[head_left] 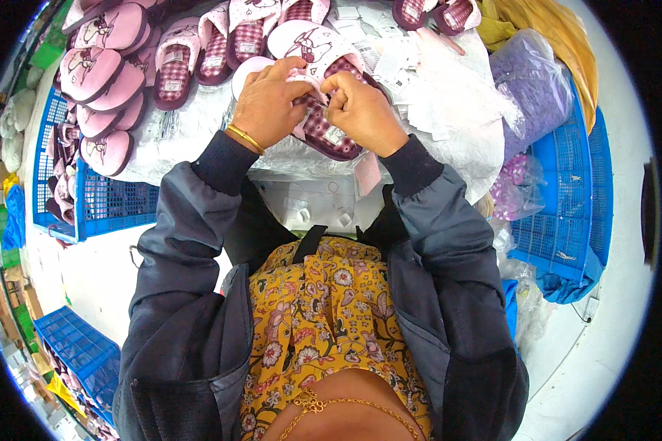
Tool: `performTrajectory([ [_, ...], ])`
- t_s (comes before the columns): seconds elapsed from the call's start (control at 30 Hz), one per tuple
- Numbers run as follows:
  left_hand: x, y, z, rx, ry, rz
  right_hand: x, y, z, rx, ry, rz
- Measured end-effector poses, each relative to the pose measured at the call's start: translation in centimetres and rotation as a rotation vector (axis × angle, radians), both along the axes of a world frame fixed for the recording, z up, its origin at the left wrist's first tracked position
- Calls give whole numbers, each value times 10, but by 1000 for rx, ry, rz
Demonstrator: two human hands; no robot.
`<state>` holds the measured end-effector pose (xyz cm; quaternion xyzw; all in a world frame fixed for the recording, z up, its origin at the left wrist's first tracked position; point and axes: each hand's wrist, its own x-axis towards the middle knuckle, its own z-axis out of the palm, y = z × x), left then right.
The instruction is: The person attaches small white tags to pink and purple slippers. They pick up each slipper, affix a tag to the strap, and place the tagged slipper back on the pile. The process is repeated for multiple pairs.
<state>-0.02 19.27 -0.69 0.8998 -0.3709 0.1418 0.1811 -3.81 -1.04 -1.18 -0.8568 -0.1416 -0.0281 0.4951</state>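
Observation:
Over the middle of the table, my left hand (268, 101) is closed on the pink upper of a slipper (318, 131). Its dark red checked insole, with a white label near the heel, points toward me. My right hand (365, 110) is curled at the edge of the same upper, thumb and index finger pinched together; whatever is between them is too small to make out. The fingertips of both hands nearly meet. Just beyond them lies another pink slipper (309, 42) with a printed figure on its upper.
More pink slippers (175, 70) lie in a row and in stacks at the far left. White paper labels (397, 62) are scattered right of my hands on the plastic-covered table (471, 110). Blue crates (118, 198) stand left and right. A purple bagged bundle (533, 81) sits at the right.

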Motion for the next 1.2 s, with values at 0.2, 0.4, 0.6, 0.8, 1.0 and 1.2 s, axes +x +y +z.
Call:
performTrajectory([
  [0.2, 0, 2, -5, -48, 10, 3, 1, 8, -2, -90, -77, -76],
  [0.4, 0, 2, -8, -79, 22, 13, 5, 10, -8, -141, -93, -105],
  [0.6, 1, 2, -10, -79, 21, 14, 5, 11, -2, -142, -42, -78],
  [0.8, 1, 2, -10, -94, 27, 15, 6, 11, -3, -148, -45, -93],
  [1.0, 1, 2, -11, -114, 24, 19, 5, 13, -5, -150, -71, -117],
  [1.2, 1, 0, -10, -123, 11, 6, 10, 18, -14, -247, -132, -167],
])
